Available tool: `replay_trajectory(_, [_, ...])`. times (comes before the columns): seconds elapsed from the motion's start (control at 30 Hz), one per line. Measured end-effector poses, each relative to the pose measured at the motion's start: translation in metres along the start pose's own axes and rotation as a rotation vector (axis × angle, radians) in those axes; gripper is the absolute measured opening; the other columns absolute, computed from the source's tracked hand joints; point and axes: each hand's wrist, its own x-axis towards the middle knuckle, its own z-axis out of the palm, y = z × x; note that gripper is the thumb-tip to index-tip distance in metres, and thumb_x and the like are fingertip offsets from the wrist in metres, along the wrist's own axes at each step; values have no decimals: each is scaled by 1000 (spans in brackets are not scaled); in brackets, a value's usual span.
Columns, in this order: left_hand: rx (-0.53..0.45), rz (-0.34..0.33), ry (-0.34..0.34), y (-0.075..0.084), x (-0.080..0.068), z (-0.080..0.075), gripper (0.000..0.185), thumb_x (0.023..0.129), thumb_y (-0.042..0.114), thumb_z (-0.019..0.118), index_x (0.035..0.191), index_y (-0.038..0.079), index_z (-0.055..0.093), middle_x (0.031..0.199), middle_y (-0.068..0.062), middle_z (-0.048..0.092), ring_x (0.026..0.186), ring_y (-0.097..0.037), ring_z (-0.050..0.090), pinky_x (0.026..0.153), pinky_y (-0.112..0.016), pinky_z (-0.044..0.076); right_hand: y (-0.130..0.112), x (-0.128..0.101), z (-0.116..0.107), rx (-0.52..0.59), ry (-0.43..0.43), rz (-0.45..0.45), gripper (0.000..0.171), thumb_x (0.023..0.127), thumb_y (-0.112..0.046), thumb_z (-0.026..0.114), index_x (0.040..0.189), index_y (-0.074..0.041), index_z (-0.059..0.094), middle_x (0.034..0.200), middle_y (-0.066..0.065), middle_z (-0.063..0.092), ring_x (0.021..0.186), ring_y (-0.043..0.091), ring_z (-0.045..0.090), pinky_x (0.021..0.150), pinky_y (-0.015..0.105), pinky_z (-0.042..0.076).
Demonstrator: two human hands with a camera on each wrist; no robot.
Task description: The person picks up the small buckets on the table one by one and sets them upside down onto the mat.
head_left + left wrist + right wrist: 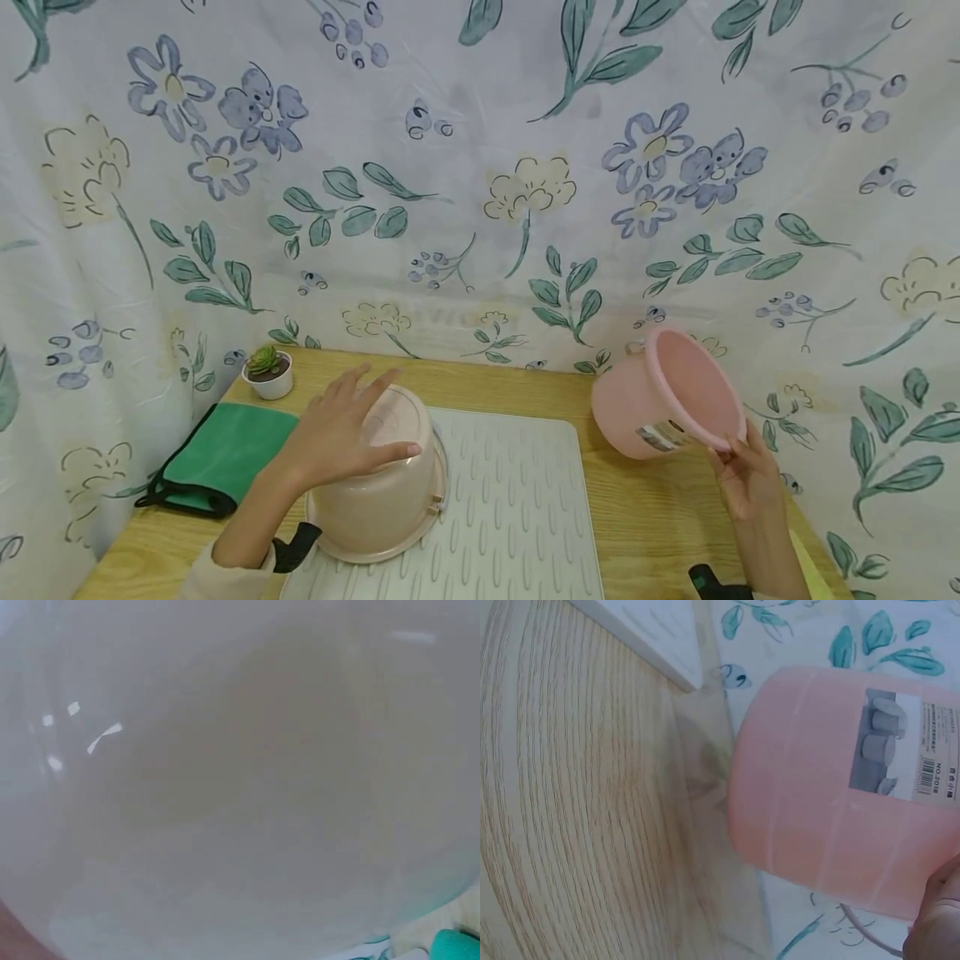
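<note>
Floral sheeting [480, 167] printed with blue flowers and green leaves backs a wooden table [645, 517], on which lies a ribbed grey drying mat [517, 517]. Left hand [341, 433]: fingers straight and spread, palm resting on the base of an upturned beige plastic bucket [382, 500], which stands rim-down on the left part of the mat. In the left wrist view the beige bucket [240, 780] fills nearly the whole frame as a pale blur. Right hand [738, 479]: fingers pinch the lower rim of a pink plastic bucket [663, 400], held clear of the table to the right of the mat, tilted on its side with its mouth facing right. A printed label [907, 750] shows on its wall. A folded green cloth [225, 454] lies at the table's left edge, with a small potted succulent [267, 371] just behind it.
</note>
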Motion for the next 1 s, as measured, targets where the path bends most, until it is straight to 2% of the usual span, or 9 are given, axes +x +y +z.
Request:
replay_trajectory(0.2, [-120,-28,133,-1,-5,-2,95,67,76,55,146,39,17,143,-13,29,125,-40,34,86,-66,34,2,-5,-2,140,-41,11,49,96,6,11,142,1,30,109,27,54,88,38,61,77,42,51])
replay_trajectory(0.4, [-224,10,285,-1,-10,-2,92,70,61,67,145,38,20,143,-7,30,127,-31,34,83,-64,36,5,-11,2,237,-78,14,50,98,3,10,147,-5,16,126,29,45,103,41,56,80,43,49])
replay_trajectory(0.57, [-317,-21,318,0,-16,0,90,72,52,71,145,40,19,144,-3,29,124,-31,39,81,-65,35,9,-14,7,253,-127,20,51,97,1,7,147,-7,11,137,27,37,111,42,52,79,41,49])
replay_trajectory(0.7, [-392,-47,349,1,-21,1,89,73,43,73,145,40,19,143,-6,28,122,-34,39,80,-66,34,13,-18,10,282,-139,11,51,96,1,7,146,-7,8,141,25,33,112,43,50,78,41,50])
replay_trajectory(0.87, [-507,1,439,7,-25,0,89,72,29,77,145,33,26,143,-4,30,126,-30,34,88,-64,30,19,-26,15,348,-143,10,51,97,-1,8,147,-6,13,136,27,37,111,43,51,77,41,51])
replay_trajectory(1.0, [-572,61,494,13,-27,-2,87,72,21,76,145,29,29,142,0,32,123,-23,37,91,-47,35,24,-33,17,365,-173,21,50,97,-5,7,147,-4,17,130,28,42,105,42,55,75,42,52])
